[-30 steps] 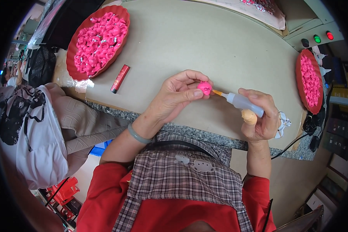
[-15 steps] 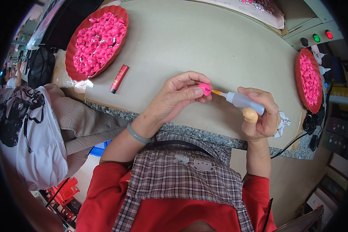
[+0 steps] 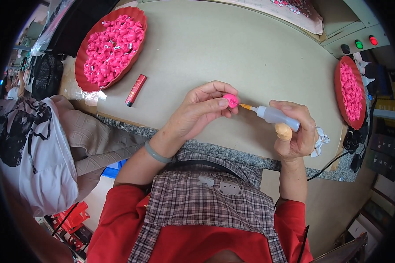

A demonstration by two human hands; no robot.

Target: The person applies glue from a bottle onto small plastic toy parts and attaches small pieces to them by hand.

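Between the thumb and fingers of my left hand [image 3: 206, 104] is a small, rounded pink plastic piece [image 3: 231, 101], held above the table. My right hand [image 3: 299, 127] grips a translucent squeeze bottle [image 3: 277, 117] with a narrow orange tip. That tip points at the pink piece from the right, with a slight gap between them. A tan finger cot covers a digit of my right hand. At the left, a red fluted bowl [image 3: 80, 72] holds many similar pink pieces. Another red bowl [image 3: 338, 87] at the far right holds more.
A slim red box or lighter-shaped stick [image 3: 135, 90] lies by the left bowl. A crumpled white tissue [image 3: 321, 141] sits beside my right wrist. Green and red buttons [image 3: 359, 44] are on a panel at back right. A speckled stone edge [image 3: 215, 149] borders the table; a person's sleeve [image 3: 39, 166] is at left.
The bottle's orange tip has come away from the pink piece, leaving a small gap. My left hand has shifted the piece slightly left; my right hand has barely moved.
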